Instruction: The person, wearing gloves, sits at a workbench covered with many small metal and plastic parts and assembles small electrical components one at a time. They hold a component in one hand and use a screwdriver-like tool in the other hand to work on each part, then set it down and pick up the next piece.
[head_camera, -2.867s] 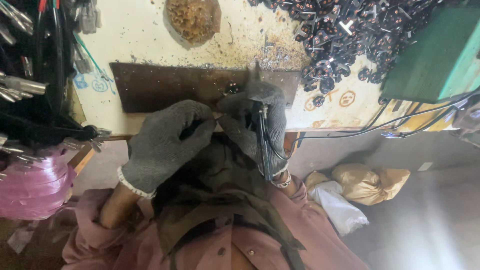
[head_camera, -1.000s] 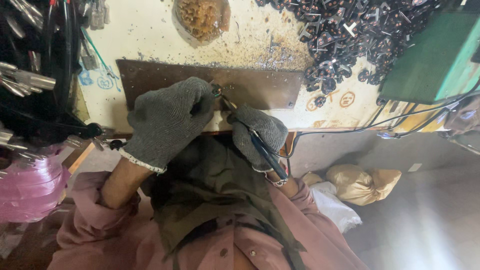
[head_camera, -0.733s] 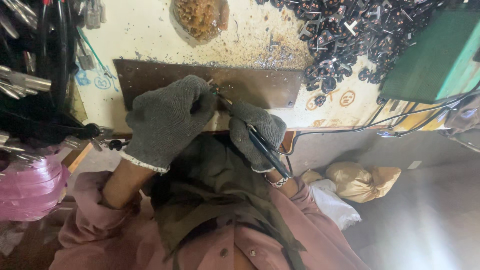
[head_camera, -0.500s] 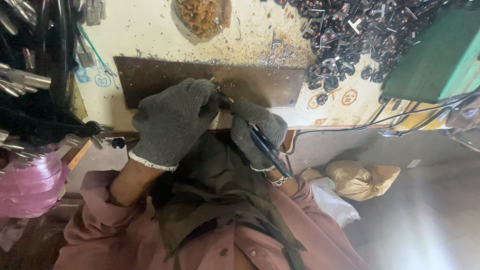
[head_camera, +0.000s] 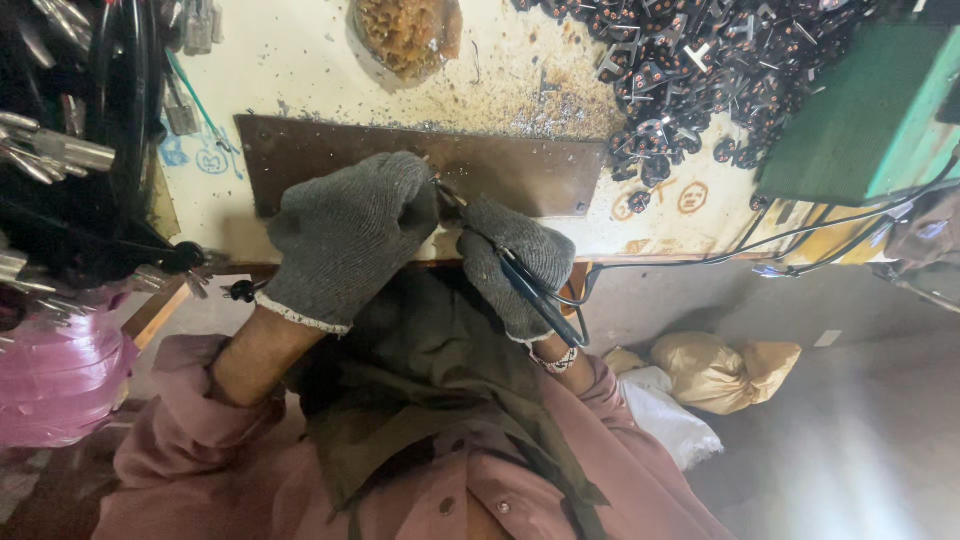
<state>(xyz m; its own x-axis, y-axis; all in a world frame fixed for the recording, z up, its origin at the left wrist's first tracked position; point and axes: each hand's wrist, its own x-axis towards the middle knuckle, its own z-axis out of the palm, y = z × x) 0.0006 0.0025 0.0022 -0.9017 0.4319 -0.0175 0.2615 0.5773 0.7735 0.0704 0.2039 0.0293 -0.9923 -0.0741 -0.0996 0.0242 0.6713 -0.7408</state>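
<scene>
Two grey knit-gloved hands are meeting over the brown metal plate (head_camera: 500, 170): the left hand (head_camera: 350, 235) is pinching something hidden, the right hand (head_camera: 515, 262) is gripping a black-handled soldering iron (head_camera: 530, 295). Beyond, a large pile of small black parts (head_camera: 720, 70) is lying unworked, apparently.

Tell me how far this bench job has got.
Done: nothing shows as a finished batch; I cannot tell worked pieces from raw ones. In hand: the left hand pinches something hidden over the brown metal plate, while the right hand holds a dark corded tool with its tip at that spot. Left: a large heap of small dark parts lies at the bench's far right.
</scene>
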